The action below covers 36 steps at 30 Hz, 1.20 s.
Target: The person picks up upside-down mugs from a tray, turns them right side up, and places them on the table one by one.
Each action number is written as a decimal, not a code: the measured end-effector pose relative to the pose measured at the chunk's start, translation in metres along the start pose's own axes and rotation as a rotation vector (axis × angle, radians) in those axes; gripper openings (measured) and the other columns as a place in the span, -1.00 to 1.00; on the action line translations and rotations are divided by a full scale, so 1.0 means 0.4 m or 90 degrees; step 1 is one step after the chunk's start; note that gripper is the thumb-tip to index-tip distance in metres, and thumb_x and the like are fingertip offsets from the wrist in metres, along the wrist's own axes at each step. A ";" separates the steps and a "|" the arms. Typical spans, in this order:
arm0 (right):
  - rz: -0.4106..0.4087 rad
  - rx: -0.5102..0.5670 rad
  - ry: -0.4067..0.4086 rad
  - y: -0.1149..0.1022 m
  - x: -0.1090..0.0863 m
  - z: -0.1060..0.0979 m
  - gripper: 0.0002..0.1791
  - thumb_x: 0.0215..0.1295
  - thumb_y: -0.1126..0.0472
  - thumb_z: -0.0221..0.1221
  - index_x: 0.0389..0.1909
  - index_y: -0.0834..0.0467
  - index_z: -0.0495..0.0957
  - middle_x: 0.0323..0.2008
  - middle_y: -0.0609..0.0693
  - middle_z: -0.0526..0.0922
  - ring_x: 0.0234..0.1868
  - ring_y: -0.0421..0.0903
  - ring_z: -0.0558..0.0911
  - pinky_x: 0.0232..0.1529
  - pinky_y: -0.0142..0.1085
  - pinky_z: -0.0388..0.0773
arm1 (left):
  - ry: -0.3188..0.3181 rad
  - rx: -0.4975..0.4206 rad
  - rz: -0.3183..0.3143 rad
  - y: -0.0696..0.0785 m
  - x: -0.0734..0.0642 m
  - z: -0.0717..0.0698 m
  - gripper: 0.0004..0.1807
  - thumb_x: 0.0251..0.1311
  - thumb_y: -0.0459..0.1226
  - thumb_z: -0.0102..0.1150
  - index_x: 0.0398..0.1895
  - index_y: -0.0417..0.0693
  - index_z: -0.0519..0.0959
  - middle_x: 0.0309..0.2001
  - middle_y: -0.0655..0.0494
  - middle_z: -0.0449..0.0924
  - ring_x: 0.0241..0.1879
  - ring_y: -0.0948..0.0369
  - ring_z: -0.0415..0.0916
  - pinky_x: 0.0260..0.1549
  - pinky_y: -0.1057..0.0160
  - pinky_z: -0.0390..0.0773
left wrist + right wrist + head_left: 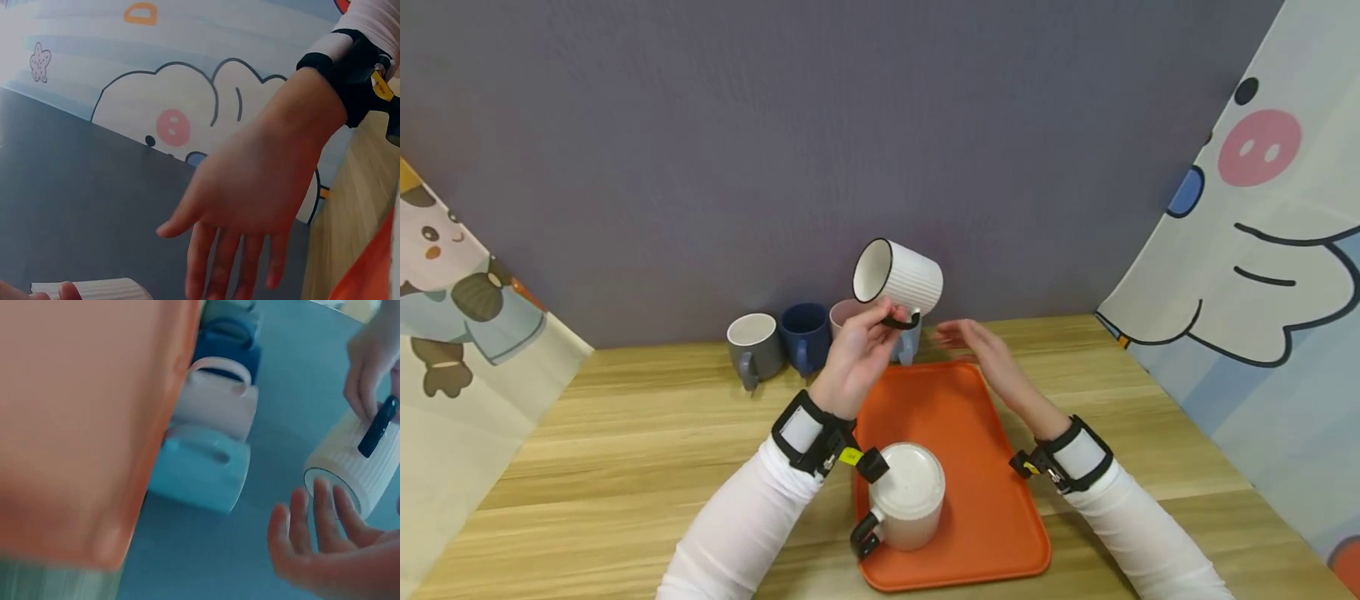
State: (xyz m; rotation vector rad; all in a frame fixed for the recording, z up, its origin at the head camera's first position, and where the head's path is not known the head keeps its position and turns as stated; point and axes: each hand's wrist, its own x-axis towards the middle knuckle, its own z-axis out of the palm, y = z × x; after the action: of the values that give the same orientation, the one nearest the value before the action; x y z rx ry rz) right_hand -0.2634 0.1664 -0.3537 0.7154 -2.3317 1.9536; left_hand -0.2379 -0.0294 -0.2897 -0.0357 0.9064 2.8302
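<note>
A white ribbed mug (912, 278) with a black rim and black handle is held in the air, tipped sideways, its opening facing left in the head view. My left hand (859, 358) grips it at the handle; the mug also shows in the right wrist view, handle (378, 427) upward. To its right, my right hand (988, 358) is raised with fingers extended, holding nothing. In the right wrist view its fingers (325, 519) are spread close to the end of the mug; contact cannot be told. Below stands another white mug (907, 492), upside down, with a black handle.
The upside-down mug stands on an orange tray (985, 517) on the wooden table (647, 467). Along the grey back wall (775, 167) are a grey mug (756, 346), a dark blue mug (806, 333), a pink mug (215, 403) and a light blue mug (203, 469).
</note>
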 end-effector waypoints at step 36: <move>-0.006 -0.569 0.078 0.100 -0.160 -0.125 -0.39 0.47 -0.08 -0.12 0.28 0.31 0.32 0.22 0.38 0.35 0.26 0.39 0.24 0.21 0.26 0.17 | 0.171 0.183 -0.005 -0.128 0.155 0.075 -0.91 0.20 -0.45 0.15 -0.43 -0.15 0.57 -0.60 0.18 0.51 -0.59 0.29 0.43 -0.16 0.33 0.41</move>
State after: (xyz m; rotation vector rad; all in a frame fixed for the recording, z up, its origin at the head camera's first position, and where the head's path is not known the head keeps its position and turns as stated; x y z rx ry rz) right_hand -0.2340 0.2389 -0.3992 0.4850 -2.6949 0.7281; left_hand -0.2895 0.0386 -0.2992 -0.3899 1.3569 2.6982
